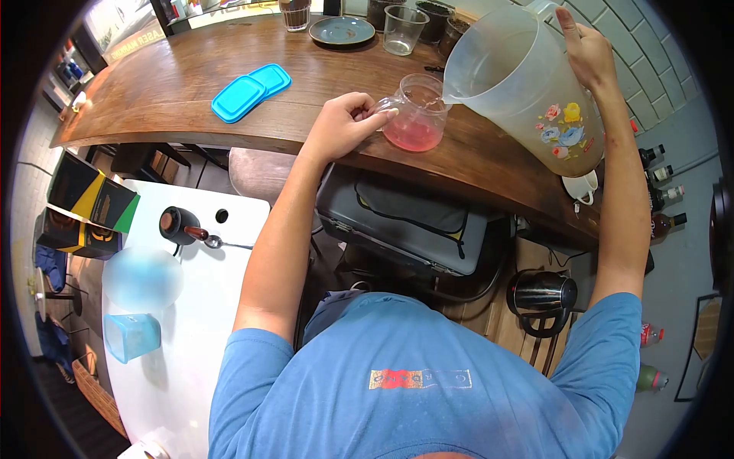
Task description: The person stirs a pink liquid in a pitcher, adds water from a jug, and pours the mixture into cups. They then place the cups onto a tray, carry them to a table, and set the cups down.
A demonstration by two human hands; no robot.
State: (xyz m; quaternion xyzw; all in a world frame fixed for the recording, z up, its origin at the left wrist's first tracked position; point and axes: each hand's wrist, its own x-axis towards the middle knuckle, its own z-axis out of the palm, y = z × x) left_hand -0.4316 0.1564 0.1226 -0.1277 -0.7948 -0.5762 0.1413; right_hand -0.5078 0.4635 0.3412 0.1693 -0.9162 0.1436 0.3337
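My left hand [345, 126] is closed on the handle of a small glass jug [417, 130] that stands near the front edge of the wooden counter. Pink liquid fills its lower part. My right hand [590, 53] grips the handle of a large translucent plastic pitcher [527, 92] with printed flowers on its side. The pitcher is tilted to the left, its spout over the right rim of the jug. A thin stream of liquid seems to run from the spout into the jug.
On the counter [176, 92] are two blue lids [241, 98], a plate [342, 31], an empty glass [404, 30] and a white cup [581, 186]. A white table [191, 336] at left holds a blue container [133, 336] and a spoon [215, 242]. A black kettle [541, 298] stands lower right.
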